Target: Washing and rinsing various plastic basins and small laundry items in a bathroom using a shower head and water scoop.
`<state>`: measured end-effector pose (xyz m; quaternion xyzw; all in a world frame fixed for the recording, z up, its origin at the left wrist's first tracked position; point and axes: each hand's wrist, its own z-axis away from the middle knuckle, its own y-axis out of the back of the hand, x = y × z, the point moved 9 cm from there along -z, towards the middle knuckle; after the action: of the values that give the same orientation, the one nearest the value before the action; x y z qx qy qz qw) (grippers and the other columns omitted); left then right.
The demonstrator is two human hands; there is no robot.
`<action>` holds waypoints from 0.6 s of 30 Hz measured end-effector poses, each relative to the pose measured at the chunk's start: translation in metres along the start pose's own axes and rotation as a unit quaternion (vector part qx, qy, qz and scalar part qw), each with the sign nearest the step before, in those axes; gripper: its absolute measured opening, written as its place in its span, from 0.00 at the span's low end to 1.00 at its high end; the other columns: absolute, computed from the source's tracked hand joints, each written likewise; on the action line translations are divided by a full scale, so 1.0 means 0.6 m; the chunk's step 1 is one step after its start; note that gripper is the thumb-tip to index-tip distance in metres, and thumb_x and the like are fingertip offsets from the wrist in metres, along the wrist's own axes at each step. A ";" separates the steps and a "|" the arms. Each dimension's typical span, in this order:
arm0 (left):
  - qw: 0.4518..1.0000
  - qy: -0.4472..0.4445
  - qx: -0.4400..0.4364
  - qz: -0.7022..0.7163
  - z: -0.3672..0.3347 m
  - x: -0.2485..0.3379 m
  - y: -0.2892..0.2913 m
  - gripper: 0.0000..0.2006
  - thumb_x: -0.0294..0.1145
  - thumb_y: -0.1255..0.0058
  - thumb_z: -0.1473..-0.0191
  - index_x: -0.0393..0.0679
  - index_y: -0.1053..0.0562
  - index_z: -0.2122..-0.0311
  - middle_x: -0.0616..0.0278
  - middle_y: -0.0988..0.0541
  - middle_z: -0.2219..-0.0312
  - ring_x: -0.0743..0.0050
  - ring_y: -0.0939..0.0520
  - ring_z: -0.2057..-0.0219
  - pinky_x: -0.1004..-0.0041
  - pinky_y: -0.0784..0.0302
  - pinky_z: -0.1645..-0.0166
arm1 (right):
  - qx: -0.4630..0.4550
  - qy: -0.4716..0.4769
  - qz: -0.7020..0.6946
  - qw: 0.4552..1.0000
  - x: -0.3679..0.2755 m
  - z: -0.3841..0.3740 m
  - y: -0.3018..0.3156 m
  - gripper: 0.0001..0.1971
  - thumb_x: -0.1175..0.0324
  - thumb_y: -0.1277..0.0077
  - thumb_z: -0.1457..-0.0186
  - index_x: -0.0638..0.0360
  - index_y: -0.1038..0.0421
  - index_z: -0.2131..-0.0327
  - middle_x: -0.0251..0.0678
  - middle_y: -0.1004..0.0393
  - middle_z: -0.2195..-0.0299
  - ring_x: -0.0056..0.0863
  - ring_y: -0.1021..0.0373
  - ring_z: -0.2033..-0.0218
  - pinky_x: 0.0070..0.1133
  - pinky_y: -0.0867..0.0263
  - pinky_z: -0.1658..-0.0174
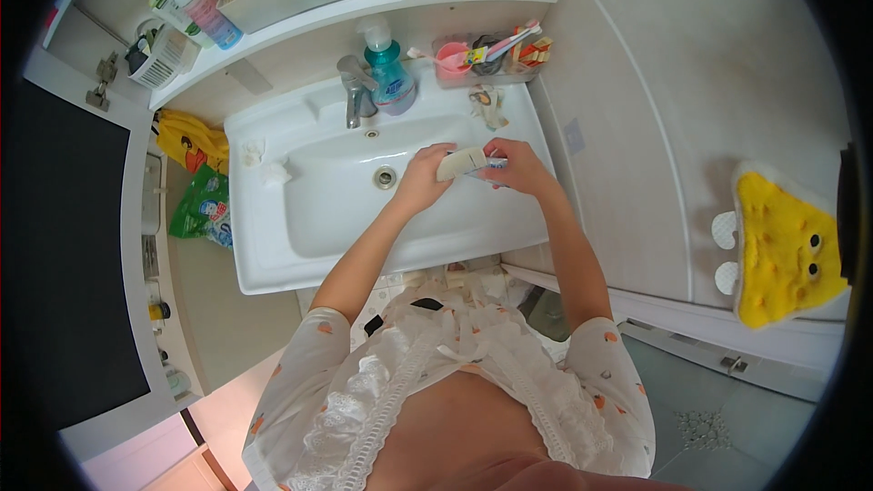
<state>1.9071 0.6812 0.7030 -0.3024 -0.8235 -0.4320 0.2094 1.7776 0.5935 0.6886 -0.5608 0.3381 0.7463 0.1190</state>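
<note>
Above the right part of the white sink (264, 259), both hands are close together. My left hand (424, 178) is closed on a cream-coloured flat piece (461, 164) that looks like a small box or block. My right hand (516, 166) pinches a small white-and-blue item (494, 164) against its right end. Whether the two pieces are joined I cannot tell. Behind the hands, a crumpled patterned wrapper (488, 107) lies on the sink's back right ledge.
A faucet (355, 91) and a teal pump bottle (391, 77) stand at the sink's back. A clear tray (450, 77) holds a pink cup and toothbrushes. Crumpled white tissue (273, 173) lies on the left rim. A green packet (205, 205) and an open cabinet door (82, 245) are left.
</note>
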 end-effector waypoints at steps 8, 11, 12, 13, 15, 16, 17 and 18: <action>0.993 0.057 0.002 0.101 -0.017 -0.016 -0.014 0.13 0.24 0.46 0.60 0.37 0.31 0.65 0.54 0.28 0.62 0.57 0.26 0.61 0.70 0.30 0.59 | 0.130 -0.011 -0.080 0.988 -0.003 -0.029 0.069 0.10 0.72 0.43 0.59 0.66 0.30 0.72 0.36 0.27 0.79 0.17 0.31 0.83 0.17 0.35 0.81; 0.992 0.092 0.034 0.078 -0.011 -0.043 0.012 0.13 0.24 0.47 0.59 0.36 0.31 0.65 0.53 0.28 0.64 0.57 0.26 0.64 0.70 0.31 0.59 | 0.300 0.032 0.091 0.949 -0.072 -0.037 0.153 0.09 0.69 0.45 0.57 0.64 0.29 0.72 0.41 0.27 0.80 0.27 0.29 0.82 0.22 0.35 0.78; 0.992 0.090 0.035 0.077 -0.009 -0.047 0.018 0.13 0.24 0.47 0.59 0.36 0.31 0.65 0.53 0.28 0.64 0.57 0.26 0.64 0.70 0.31 0.59 | 0.300 0.033 0.091 0.949 -0.073 -0.053 0.163 0.09 0.69 0.45 0.57 0.64 0.29 0.72 0.41 0.27 0.80 0.27 0.29 0.82 0.22 0.35 0.78; 0.989 0.122 0.032 0.074 -0.005 -0.061 0.024 0.12 0.24 0.47 0.59 0.36 0.30 0.65 0.54 0.28 0.64 0.58 0.26 0.64 0.71 0.31 0.60 | 0.376 0.078 0.148 0.911 -0.091 -0.056 0.191 0.09 0.68 0.45 0.56 0.64 0.29 0.72 0.44 0.27 0.79 0.34 0.29 0.79 0.25 0.35 0.76; 0.985 0.156 0.032 0.066 0.010 -0.079 0.039 0.11 0.24 0.47 0.58 0.35 0.30 0.66 0.54 0.28 0.65 0.59 0.26 0.64 0.72 0.31 0.60 | 0.445 0.126 0.199 0.864 -0.102 -0.079 0.218 0.10 0.67 0.46 0.55 0.63 0.29 0.71 0.46 0.27 0.78 0.40 0.29 0.77 0.29 0.35 0.74; 0.983 0.170 0.035 0.061 0.018 -0.087 0.047 0.10 0.24 0.47 0.58 0.35 0.30 0.66 0.54 0.27 0.66 0.59 0.26 0.65 0.72 0.31 0.60 | 0.456 0.139 0.210 0.854 -0.098 -0.096 0.227 0.10 0.66 0.46 0.56 0.63 0.29 0.71 0.48 0.28 0.77 0.44 0.30 0.74 0.31 0.36 0.72; 0.981 0.185 0.040 0.054 0.027 -0.096 0.056 0.10 0.25 0.48 0.57 0.35 0.30 0.67 0.55 0.27 0.67 0.60 0.25 0.66 0.72 0.31 0.61 | 0.465 0.154 0.220 0.844 -0.096 -0.114 0.232 0.11 0.65 0.45 0.56 0.62 0.29 0.71 0.49 0.28 0.76 0.48 0.32 0.72 0.33 0.36 0.70; 0.980 0.185 0.044 0.051 0.034 -0.099 0.063 0.10 0.25 0.48 0.57 0.35 0.30 0.67 0.55 0.27 0.67 0.60 0.25 0.66 0.72 0.31 0.61 | 0.463 0.158 0.219 0.844 -0.092 -0.129 0.238 0.11 0.65 0.45 0.56 0.62 0.29 0.71 0.49 0.28 0.76 0.48 0.32 0.72 0.33 0.36 0.70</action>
<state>1.9744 0.6964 0.6781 -0.2495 -0.7720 -0.4325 0.3933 1.7756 0.4494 0.7811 -0.4626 0.7725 0.4108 0.1430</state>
